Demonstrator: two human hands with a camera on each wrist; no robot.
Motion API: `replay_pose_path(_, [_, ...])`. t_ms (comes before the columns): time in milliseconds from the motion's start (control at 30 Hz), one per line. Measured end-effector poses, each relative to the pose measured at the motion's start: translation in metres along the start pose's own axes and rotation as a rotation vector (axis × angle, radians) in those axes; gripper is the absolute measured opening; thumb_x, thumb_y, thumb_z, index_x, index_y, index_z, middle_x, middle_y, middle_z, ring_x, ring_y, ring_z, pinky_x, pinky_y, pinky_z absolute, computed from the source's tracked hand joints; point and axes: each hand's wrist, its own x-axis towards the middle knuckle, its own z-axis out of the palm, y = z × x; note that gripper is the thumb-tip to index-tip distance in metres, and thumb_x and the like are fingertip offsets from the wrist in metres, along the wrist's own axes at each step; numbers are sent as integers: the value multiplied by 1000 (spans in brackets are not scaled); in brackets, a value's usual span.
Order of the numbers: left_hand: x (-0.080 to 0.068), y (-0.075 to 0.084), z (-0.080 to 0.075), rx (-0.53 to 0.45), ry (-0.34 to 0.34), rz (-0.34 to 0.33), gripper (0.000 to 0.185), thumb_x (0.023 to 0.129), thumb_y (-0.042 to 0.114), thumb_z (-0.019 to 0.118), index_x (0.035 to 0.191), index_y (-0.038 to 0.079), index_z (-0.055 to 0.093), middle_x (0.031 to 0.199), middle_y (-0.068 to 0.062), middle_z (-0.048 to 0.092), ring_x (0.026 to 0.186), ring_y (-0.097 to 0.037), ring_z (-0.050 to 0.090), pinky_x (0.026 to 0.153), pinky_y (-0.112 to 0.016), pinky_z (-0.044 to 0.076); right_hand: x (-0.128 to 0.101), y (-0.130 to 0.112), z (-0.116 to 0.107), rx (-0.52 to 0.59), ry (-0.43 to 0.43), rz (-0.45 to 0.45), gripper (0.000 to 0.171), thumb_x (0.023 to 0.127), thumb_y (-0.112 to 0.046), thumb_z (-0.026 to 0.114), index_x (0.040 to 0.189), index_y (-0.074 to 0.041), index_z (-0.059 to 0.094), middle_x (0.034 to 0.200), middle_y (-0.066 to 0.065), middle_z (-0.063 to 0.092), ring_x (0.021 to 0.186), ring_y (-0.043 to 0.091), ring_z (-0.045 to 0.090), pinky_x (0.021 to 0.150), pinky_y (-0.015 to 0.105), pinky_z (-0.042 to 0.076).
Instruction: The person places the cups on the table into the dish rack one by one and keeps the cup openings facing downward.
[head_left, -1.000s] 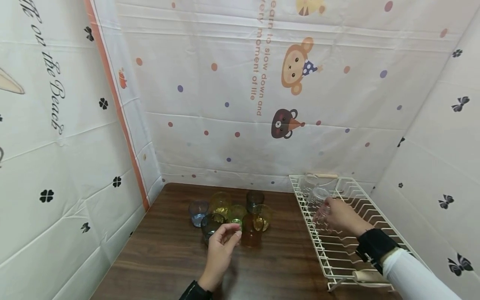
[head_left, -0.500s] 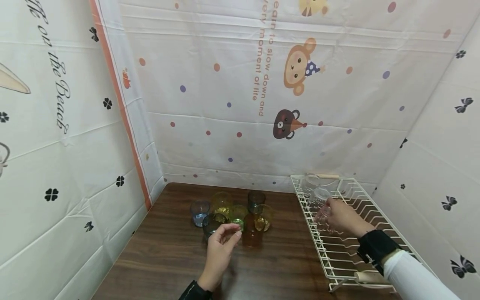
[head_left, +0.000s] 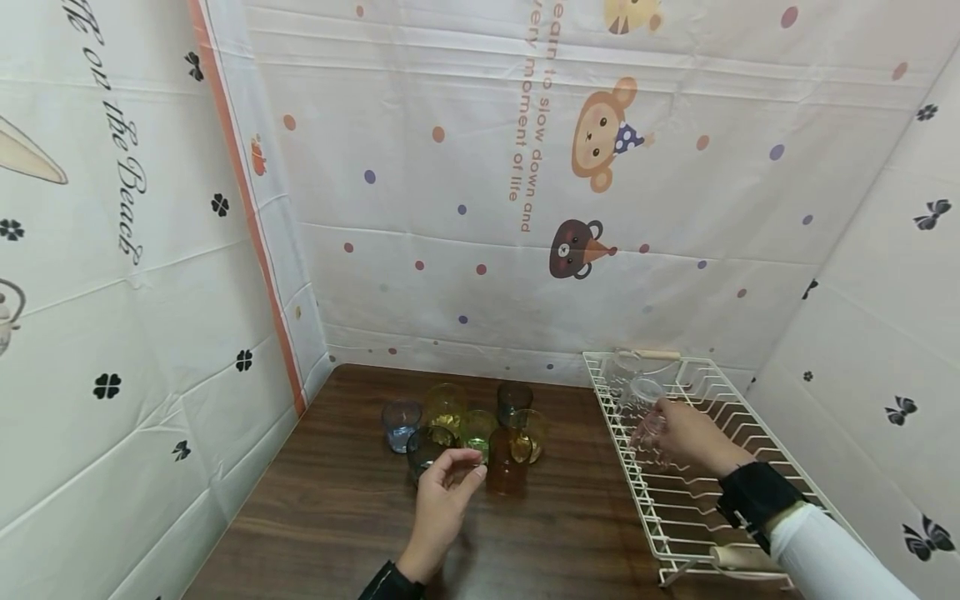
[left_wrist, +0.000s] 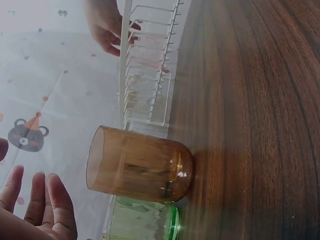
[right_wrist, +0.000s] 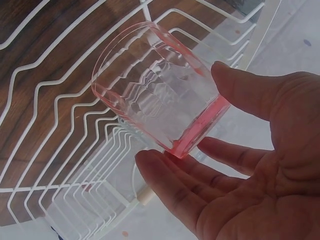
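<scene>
My right hand [head_left: 663,421] holds a pink glass [head_left: 648,431] tilted over the white wire dish rack [head_left: 697,500]. In the right wrist view the pink glass [right_wrist: 160,105] sits between my thumb and fingers [right_wrist: 170,185], mouth toward the rack wires [right_wrist: 60,100]. My left hand [head_left: 463,467] hovers loosely curved and holds nothing, just in front of a cluster of coloured glasses. An amber glass [head_left: 506,467] is nearest to it. In the left wrist view that amber glass [left_wrist: 140,165] stands on the wood beside my straight fingers [left_wrist: 35,200].
The cluster on the brown table [head_left: 337,517] includes a blue glass [head_left: 399,423], a yellow glass [head_left: 444,404], a green glass [head_left: 476,429] and a grey glass [head_left: 513,398]. Two clear glasses [head_left: 633,379] sit at the rack's far end. Printed sheets wall in three sides.
</scene>
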Motion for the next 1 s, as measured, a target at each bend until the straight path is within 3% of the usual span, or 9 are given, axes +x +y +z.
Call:
replay_pose_path(200, [-3, -1, 1, 18, -33, -14, 27, 98, 7, 75, 123, -3, 70, 130, -25, 70, 111, -11, 68, 92, -19, 55, -5, 4, 0, 7, -2, 14, 43, 93, -25, 82, 118, 3, 63, 96, 13, 75, 78, 22, 71, 80, 53, 58])
replay_pose_path(400, [-4, -2, 3, 40, -40, -6, 30, 98, 9, 75, 124, -5, 70, 127, -20, 72, 110, -12, 69, 89, -19, 56, -9, 8, -2, -10, 17, 21, 63, 93, -33, 83, 130, 10, 57, 106, 24, 75, 92, 39, 73, 84, 61, 58])
replay_pose_path(600, [-1, -3, 4, 131, -35, 33, 23, 96, 11, 78, 118, 7, 74, 121, -12, 74, 108, -17, 69, 79, -20, 55, -14, 4, -5, -54, 90, -23, 77, 94, -39, 81, 138, 17, 52, 114, 36, 71, 102, 53, 70, 85, 64, 58])
replay_pose_path(733, [1, -1, 5, 155, -43, 50, 22, 96, 10, 78, 117, 9, 74, 120, -12, 72, 109, -24, 68, 79, -21, 56, -18, -5, -6, -50, 162, -33, 85, 96, -47, 77, 144, 17, 48, 126, 45, 64, 112, 62, 65, 92, 70, 55])
replay_pose_path(1000, [8, 6, 5, 273, -61, 100, 23, 96, 17, 81, 118, 16, 74, 118, -11, 70, 100, -13, 65, 80, -22, 55, -26, -34, -16, -40, 214, -39, 88, 100, -57, 69, 151, 12, 47, 141, 46, 56, 133, 69, 48, 108, 80, 40])
